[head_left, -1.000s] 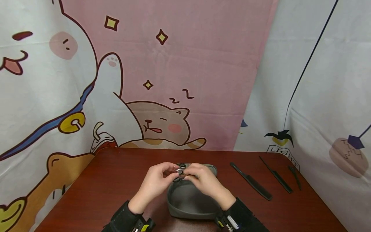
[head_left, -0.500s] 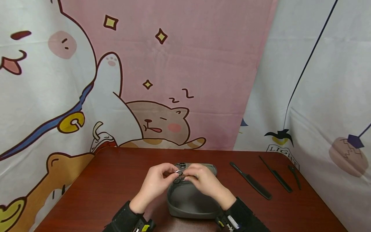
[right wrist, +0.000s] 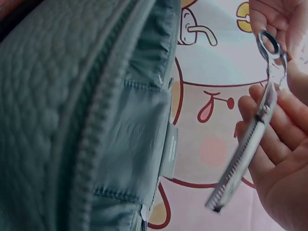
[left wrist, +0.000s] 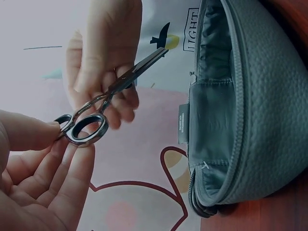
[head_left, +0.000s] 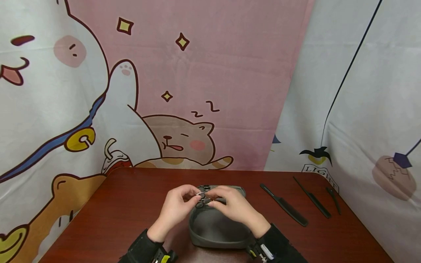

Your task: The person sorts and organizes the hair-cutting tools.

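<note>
Thinning scissors (left wrist: 103, 101), silvery with one toothed blade, are held just above the bag between both hands. My left hand (head_left: 179, 201) pinches them by a finger ring; the left wrist view shows thumb and fingers at the ring's edge. My right hand (head_left: 235, 210) holds them loosely nearer the blades, fingers bent behind the shank and pivot. In the right wrist view the toothed blade (right wrist: 236, 166) points away from the left hand. Below both hands stands the grey bag (head_left: 220, 243), unzipped, its lid folded back and its shiny lining (right wrist: 132, 139) exposed.
Right of the bag, a wide dark comb (head_left: 291, 212), a thin-tailed comb (head_left: 319, 204) and a small dark slim item (head_left: 334, 201) lie on the reddish-brown table (head_left: 131, 204). A printed cloth (head_left: 246, 91) hangs behind the table.
The scissors have shifted slightly left along with the left fingertips. The right thumb and fingers have parted a little, exposing more of the dark blade between them.
</note>
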A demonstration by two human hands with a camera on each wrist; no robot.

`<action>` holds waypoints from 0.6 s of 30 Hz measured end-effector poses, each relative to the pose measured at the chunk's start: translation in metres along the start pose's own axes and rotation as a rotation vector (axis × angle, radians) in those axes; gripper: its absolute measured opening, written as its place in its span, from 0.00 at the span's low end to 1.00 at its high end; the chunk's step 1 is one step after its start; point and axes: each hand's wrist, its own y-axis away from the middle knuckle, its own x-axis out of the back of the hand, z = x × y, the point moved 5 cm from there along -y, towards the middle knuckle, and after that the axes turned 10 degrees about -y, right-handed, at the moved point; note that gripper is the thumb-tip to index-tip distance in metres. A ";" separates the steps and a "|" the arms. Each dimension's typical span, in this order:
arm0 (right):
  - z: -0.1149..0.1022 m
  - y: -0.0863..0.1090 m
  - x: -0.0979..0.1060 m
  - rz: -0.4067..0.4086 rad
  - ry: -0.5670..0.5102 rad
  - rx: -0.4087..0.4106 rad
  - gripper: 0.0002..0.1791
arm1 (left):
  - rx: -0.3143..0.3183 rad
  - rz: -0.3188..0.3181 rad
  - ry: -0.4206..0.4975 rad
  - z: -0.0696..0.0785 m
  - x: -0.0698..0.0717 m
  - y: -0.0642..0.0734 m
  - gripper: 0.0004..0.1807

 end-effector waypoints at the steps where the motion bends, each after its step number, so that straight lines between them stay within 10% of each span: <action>1: 0.001 0.001 0.002 0.001 -0.010 -0.012 0.19 | 0.009 0.005 0.001 -0.002 0.000 0.000 0.07; 18: 0.027 0.026 0.028 0.081 -0.017 -0.099 0.33 | 0.155 0.011 0.121 -0.031 0.004 0.002 0.05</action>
